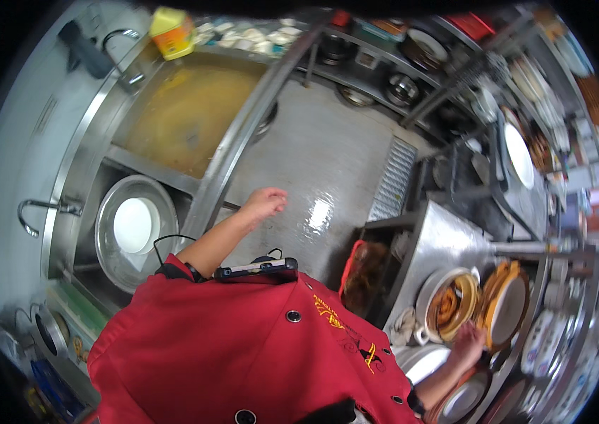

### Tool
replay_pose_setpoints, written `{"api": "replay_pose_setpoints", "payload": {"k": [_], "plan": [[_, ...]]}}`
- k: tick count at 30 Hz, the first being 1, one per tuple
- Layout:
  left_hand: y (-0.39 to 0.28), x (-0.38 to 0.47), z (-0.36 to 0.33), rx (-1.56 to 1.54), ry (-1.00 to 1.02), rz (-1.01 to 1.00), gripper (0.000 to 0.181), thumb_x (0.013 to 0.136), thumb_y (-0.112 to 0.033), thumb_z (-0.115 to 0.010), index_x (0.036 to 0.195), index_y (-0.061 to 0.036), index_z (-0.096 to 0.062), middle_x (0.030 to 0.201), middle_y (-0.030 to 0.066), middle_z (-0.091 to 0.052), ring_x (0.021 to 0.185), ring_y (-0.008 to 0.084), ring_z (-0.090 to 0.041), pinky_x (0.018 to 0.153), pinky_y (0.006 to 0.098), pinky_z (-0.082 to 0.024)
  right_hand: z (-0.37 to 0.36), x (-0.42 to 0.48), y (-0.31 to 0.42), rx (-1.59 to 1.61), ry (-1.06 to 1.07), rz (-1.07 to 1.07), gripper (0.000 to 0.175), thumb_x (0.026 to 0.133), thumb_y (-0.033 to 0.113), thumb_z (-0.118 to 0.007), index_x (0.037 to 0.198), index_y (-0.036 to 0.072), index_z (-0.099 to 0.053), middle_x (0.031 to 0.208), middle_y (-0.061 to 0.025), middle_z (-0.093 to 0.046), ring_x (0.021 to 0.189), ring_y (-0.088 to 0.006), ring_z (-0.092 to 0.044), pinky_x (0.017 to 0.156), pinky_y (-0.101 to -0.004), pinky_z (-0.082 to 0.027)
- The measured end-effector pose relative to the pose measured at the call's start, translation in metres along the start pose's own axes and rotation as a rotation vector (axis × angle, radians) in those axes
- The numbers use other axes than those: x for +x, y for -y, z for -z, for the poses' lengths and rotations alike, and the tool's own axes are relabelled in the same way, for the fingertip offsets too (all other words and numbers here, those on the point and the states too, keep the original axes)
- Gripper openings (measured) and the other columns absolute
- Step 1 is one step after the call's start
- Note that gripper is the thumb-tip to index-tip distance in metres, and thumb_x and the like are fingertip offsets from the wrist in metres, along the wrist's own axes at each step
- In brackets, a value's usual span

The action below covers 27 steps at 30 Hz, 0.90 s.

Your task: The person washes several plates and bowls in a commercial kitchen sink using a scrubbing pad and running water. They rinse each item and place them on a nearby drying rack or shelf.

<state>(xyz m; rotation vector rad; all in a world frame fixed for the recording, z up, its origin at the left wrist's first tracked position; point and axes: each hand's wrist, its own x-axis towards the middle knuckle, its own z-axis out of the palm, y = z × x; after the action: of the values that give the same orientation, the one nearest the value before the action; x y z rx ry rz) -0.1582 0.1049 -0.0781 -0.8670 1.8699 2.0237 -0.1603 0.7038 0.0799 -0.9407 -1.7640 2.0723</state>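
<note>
My left hand [266,203] hangs over the wet floor beside the sink's front edge, its fingers loosely bent and apart, with nothing in them. On the right, my right hand [470,340] is blurred at the near rim of a yellow bowl [472,297], which sits inside a white pot [425,297] with orange-brown contents. Whether the fingers grip the rim cannot be told. Next to it stands an orange-rimmed round dish or pot [509,312]. Stacked white plates [424,362] lie below the pot, near my right forearm.
At left, a sink basin [193,116] holds murky yellowish water; another holds a metal bowl [106,238] with a white bowl [135,225] inside. A yellow jug [172,33] stands behind. A red crate [350,270] is beside the steel counter [440,238]. Shelves of dishes [549,339] line the right.
</note>
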Motion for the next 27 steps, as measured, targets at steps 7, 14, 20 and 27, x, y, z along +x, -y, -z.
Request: {"api": "replay_pose_setpoints", "payload": {"k": [7, 14, 20, 27], "plan": [[0.056, 0.041, 0.152, 0.043, -0.618, -0.076, 0.049, 0.081, -0.018, -0.063, 0.125, 0.0018, -0.053, 0.120, 0.0187, -0.060, 0.108, 0.0261, -0.059, 0.091, 0.0341, -0.046, -0.363, -0.053, -0.124, -0.487, 0.804, -0.015, 0.027, 0.091, 0.023, -0.057, 0.102, -0.002, -0.058, 0.095, -0.0154, -0.066, 0.080, -0.0232, -0.066, 0.067, -0.0299, -0.054], [0.064, 0.063, 0.181, 0.036, -0.767, 0.024, 0.059, 0.083, -0.022, -0.063, 0.134, 0.0010, -0.044, 0.131, 0.0230, -0.051, 0.119, 0.0320, -0.053, 0.098, 0.0370, -0.042, -0.571, -0.107, -0.207, -1.015, 1.391, 0.761, 0.031, 0.088, 0.023, -0.061, 0.105, -0.003, -0.060, 0.092, -0.0189, -0.067, 0.085, -0.0269, -0.066, 0.076, -0.0366, -0.051], [0.021, 0.116, 0.247, 0.159, -0.820, -0.011, 0.074, 0.084, -0.031, -0.061, 0.144, -0.0041, -0.027, 0.136, 0.0234, -0.046, 0.124, 0.0354, -0.047, 0.102, 0.0399, -0.039, -0.736, -0.102, -0.271, -0.983, 1.629, 1.083, 0.036, 0.086, 0.022, -0.062, 0.111, -0.003, -0.056, 0.112, -0.0234, -0.060, 0.104, -0.0401, -0.056, 0.093, -0.0429, -0.044], [-0.001, 0.244, 0.333, 0.303, -0.889, 0.476, 0.083, 0.081, -0.037, -0.063, 0.148, -0.0108, -0.020, 0.145, 0.0186, -0.036, 0.131, 0.0353, -0.039, 0.108, 0.0425, -0.031, -0.866, -0.083, -0.335, -0.672, 1.773, 1.365, 0.040, 0.085, 0.023, -0.062, 0.113, -0.005, -0.052, 0.121, -0.0252, -0.053, 0.121, -0.0448, -0.043, 0.106, -0.0541, -0.029]]}}
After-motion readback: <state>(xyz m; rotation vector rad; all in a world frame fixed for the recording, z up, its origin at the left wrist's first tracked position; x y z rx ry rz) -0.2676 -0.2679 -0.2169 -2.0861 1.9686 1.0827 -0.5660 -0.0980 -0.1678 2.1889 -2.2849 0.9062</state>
